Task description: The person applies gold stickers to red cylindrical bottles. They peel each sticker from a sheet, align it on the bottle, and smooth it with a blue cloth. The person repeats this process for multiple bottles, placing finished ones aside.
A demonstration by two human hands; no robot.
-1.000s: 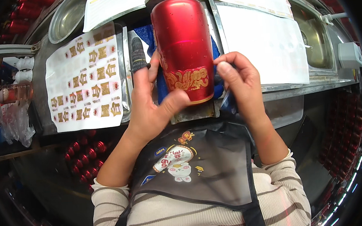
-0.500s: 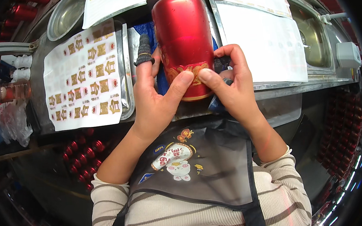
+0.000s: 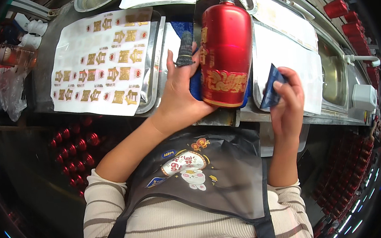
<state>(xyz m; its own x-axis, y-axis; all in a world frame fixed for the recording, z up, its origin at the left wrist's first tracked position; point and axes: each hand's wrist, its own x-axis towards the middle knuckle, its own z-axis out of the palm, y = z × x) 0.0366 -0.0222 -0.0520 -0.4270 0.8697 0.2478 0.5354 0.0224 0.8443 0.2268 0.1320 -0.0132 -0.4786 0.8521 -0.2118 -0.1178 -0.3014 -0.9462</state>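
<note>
A glossy red bottle [image 3: 227,49] with gold characters and a gold band of ornament lies tilted over a blue cloth, its neck pointing away from me. My left hand [image 3: 181,90] grips its lower left side, the thumb along the base. A dark grey knitted cover [image 3: 185,50] sits on one finger of that hand. Off to the right of the bottle, my right hand [image 3: 288,95] pinches a small flat dark blue piece [image 3: 271,88] between thumb and fingers. Whether the piece is cloth or plastic I cannot tell.
To the left, a white sheet of gold character decals [image 3: 101,63] rests on a metal tray [image 3: 153,77]. White sheets [image 3: 300,65] cover the right side, beside a sink [image 3: 334,78] holding liquid. A metal bowl [image 3: 94,1] stands far left. Red bottles [image 3: 74,150] stand below the worktop.
My right hand has left the bottle and moved right, the dark blue piece now plainly in it. The bottle has turned, showing gold characters on its left side. My left hand still holds it.
</note>
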